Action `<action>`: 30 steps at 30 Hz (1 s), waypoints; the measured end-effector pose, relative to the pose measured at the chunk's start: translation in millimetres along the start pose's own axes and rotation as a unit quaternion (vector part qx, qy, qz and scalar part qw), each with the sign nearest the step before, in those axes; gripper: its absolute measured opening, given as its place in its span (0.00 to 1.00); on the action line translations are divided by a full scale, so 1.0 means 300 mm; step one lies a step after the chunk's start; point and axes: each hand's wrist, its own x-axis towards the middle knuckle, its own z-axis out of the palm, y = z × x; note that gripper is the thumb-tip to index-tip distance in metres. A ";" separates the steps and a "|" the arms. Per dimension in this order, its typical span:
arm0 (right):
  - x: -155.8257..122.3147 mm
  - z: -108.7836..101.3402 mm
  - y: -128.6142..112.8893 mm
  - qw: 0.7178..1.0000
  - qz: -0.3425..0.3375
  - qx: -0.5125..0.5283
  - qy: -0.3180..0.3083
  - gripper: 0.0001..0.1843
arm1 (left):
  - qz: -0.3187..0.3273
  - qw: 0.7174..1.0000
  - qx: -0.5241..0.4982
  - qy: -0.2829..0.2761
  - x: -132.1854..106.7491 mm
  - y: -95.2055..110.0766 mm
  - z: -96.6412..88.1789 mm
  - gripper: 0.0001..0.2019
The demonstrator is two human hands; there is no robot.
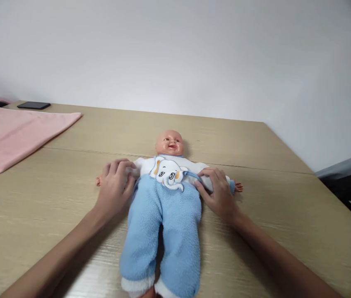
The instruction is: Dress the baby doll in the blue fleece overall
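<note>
A baby doll (pixel 173 142) lies on its back on the wooden table, head away from me and arms spread. It wears a white top with an elephant patch (pixel 169 173) and fluffy light blue trousers (pixel 163 207) with white cuffs. On the left, my left hand (pixel 115 184) curls round the doll's sleeved arm, thumb beside its waist. My right hand (pixel 219 192) has its thumb and fingers bent round the opposite sleeve, close to a blue strip of cloth at the doll's side. The undersides of both grips are hidden.
Pink cloth (pixel 17 132) is spread over the table's left side. Behind it lie a black phone (pixel 34 105) and a dark item at the frame's edge. A seam crosses the table (pixel 275 215), and a white wall (pixel 175 62) rises behind. Something black stands beyond the right edge.
</note>
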 end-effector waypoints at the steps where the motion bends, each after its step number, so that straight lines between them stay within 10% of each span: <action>1: -0.003 -0.021 0.007 1.000 -0.008 -0.001 -0.006 0.09 | 0.018 1.000 -0.016 0.007 0.013 0.017 -0.013 0.10; 8: -0.098 -0.190 0.147 0.993 0.014 -0.090 -0.077 0.35 | 0.215 0.957 -0.155 -0.121 0.174 0.280 -0.024 0.10; 14: -0.144 -0.260 0.208 0.979 0.139 0.045 -0.144 0.21 | 0.264 0.927 -0.066 -0.259 0.288 0.371 0.154 0.12; 24: 0.033 -0.270 0.151 0.963 0.191 0.187 0.008 0.32 | 0.392 0.864 -0.238 -0.208 0.277 0.308 0.186 0.16; 30: 0.197 -0.188 -0.033 0.975 0.118 0.151 -0.114 0.19 | 0.507 0.842 -0.179 -0.051 0.261 0.279 0.182 0.17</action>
